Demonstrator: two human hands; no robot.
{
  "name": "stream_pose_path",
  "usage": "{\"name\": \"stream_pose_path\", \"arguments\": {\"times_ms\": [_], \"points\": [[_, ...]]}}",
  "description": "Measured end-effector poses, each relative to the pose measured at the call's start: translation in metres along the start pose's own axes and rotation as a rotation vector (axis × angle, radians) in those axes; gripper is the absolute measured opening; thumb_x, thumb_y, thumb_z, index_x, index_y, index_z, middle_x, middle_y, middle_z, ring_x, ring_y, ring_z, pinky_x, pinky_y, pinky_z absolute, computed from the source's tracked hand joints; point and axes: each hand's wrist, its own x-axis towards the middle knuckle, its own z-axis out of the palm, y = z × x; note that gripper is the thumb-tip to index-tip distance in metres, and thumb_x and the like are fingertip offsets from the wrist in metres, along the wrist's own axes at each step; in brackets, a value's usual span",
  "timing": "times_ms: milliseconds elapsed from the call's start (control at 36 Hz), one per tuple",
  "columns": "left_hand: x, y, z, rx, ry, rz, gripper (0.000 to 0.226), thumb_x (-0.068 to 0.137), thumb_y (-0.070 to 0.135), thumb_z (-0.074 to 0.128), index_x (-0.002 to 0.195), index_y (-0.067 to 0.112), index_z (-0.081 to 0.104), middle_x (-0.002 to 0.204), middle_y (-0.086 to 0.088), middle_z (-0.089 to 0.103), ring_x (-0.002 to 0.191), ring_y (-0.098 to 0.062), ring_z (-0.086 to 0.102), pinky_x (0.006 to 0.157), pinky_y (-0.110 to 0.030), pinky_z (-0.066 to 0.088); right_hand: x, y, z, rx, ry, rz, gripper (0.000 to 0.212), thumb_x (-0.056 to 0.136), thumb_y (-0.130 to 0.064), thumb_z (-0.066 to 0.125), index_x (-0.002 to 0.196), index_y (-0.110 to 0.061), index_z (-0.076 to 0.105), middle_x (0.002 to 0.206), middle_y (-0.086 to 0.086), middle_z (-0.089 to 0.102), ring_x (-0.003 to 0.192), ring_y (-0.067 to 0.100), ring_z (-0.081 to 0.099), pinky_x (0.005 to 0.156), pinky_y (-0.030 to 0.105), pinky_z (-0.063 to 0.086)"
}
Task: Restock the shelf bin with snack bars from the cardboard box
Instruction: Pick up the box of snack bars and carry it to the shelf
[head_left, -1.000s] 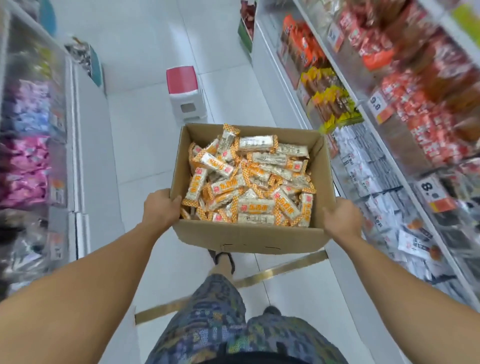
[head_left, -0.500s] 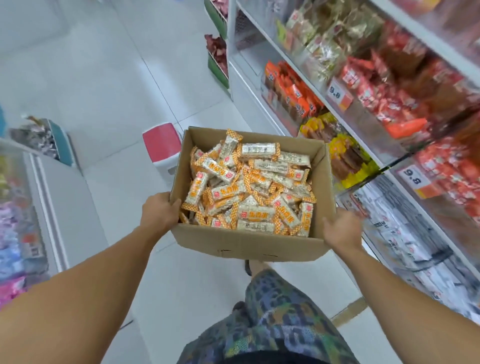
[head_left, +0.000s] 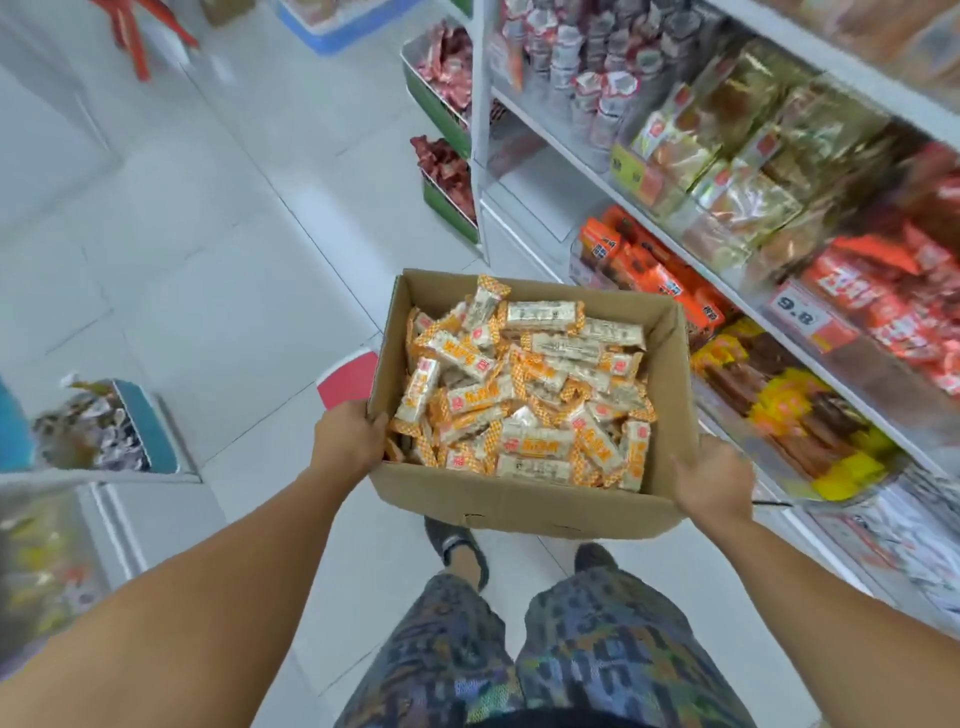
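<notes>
Matt brown cardboard box (head_left: 519, 506) holds glossy plastic-wrapped snack bars (head_left: 524, 400).

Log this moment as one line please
phase: carrying | left hand, right hand: gripping cardboard box | snack bars: inside | shelf: right

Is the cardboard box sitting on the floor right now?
No, the box is held up off the floor, with the left hand and the right hand gripping its two sides.

I can read only "9.8" in dark digits on the white-and-orange paper price tag (head_left: 804, 313) clipped to the white shelf edge (head_left: 737, 296); the print on the orange-and-white wrapped snack bars (head_left: 524, 395) is too blurred for me.
</notes>
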Motion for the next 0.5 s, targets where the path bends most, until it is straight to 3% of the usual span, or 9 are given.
{"name": "stream_pose_path", "arguments": {"times_ms": [111, 194, 417, 500], "points": [[0.073, 0.002, -0.026, 0.052, -0.037, 0.066, 0.022, 0.095, 0.025, 0.052, 0.082, 0.01, 0.062, 0.071, -0.005, 0.06, 0.074, -0.03, 0.057, 0.065, -0.033, 0.042, 0.01, -0.041, 0.028, 0.053, 0.015, 0.133, 0.025, 0.088, -0.01, 0.063, 0.067, -0.013, 0.051, 0.063, 0.007, 0.051, 0.07, 0.036, 0.055, 0.06, 0.034, 0.035], [0.122, 0.008, -0.046, 0.093, -0.071, 0.121, 0.021, 0.092, 0.028, 0.053, 0.084, 0.013, 0.065, 0.08, -0.01, 0.067, 0.082, -0.033, 0.062, 0.073, -0.039, 0.053, 0.015, -0.063, 0.047, 0.065, 0.032, 0.193, 0.011, 0.089, -0.01, 0.061, 0.079, -0.007, 0.061, 0.078, 0.019, 0.064, 0.078, 0.04, 0.061, 0.061, 0.034, 0.038], [0.232, 0.066, -0.076, 0.293, -0.131, 0.297, 0.025, 0.095, 0.027, 0.053, 0.08, 0.009, 0.063, 0.081, -0.013, 0.066, 0.085, -0.036, 0.06, 0.073, -0.039, 0.05, 0.036, -0.105, 0.097, 0.197, 0.022, 0.371, 0.014, 0.09, -0.014, 0.057, 0.08, -0.006, 0.06, 0.08, 0.019, 0.065, 0.073, 0.035, 0.054, 0.062, 0.034, 0.04], [0.268, 0.086, -0.081, 0.345, -0.129, 0.304, 0.025, 0.095, 0.027, 0.051, 0.077, 0.013, 0.06, 0.076, -0.009, 0.062, 0.081, -0.035, 0.059, 0.067, -0.034, 0.046, 0.055, -0.127, 0.114, 0.247, -0.004, 0.414, 0.015, 0.087, -0.009, 0.055, 0.072, -0.007, 0.055, 0.071, 0.014, 0.06, 0.071, 0.037, 0.055, 0.06, 0.034, 0.04]]}}
